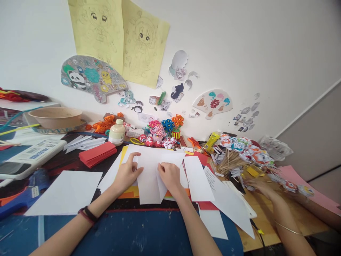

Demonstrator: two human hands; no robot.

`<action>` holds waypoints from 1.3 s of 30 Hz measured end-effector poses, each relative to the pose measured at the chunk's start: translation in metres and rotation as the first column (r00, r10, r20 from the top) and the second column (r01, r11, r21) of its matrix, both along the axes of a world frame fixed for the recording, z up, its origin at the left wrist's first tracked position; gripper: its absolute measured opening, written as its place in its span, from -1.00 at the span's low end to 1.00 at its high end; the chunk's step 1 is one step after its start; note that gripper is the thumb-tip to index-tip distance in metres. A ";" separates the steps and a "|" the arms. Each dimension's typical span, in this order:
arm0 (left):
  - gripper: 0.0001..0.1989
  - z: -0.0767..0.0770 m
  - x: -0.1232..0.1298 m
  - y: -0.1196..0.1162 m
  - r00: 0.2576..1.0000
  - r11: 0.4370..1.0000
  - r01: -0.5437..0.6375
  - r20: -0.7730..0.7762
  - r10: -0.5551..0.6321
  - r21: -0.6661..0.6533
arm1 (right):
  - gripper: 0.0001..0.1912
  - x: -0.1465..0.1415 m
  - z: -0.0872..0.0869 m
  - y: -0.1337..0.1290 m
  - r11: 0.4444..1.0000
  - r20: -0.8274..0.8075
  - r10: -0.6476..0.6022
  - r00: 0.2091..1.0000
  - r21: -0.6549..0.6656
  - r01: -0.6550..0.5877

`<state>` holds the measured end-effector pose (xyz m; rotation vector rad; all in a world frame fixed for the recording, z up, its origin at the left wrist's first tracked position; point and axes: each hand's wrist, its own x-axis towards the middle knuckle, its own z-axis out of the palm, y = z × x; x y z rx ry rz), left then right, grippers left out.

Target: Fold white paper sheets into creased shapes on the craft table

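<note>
A folded white sheet (149,177) lies in front of me over a stack of white, yellow and orange paper. My left hand (128,171) rests at the sheet's left side, its thumb and index finger apart in a wide curve, with nothing between them. On the right part of the same sheet, my right hand (168,175) has its fingers curled in and pinches the paper near its edge. Another white strip (198,177) lies just right of my right hand.
Left are a white sheet (66,190), red folded papers (97,154) and a blue glue gun (29,193). A glue bottle (117,133) and paper flowers (158,131) stand behind. Another person's hands work at right, near wooden sticks (228,160).
</note>
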<state>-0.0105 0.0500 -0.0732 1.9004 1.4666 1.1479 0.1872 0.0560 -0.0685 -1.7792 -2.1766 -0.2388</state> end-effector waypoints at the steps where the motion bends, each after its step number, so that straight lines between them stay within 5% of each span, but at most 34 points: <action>1: -0.57 0.000 0.000 0.000 1.000 1.000 -0.020 -0.012 0.020 0.010 | -0.61 -0.001 0.000 0.000 1.000 0.005 -0.007 1.000 0.004 0.007; 11: -0.52 0.011 0.002 -0.008 0.952 0.993 -0.116 -0.287 0.111 0.001 | -0.68 -0.002 -0.009 0.004 0.998 0.061 0.038 0.997 -0.060 -0.034; 39: -0.68 0.004 -0.002 -0.021 0.994 0.998 -0.067 -0.085 0.066 -0.008 | -0.65 -0.001 -0.003 -0.001 0.997 0.055 0.021 0.998 -0.078 -0.016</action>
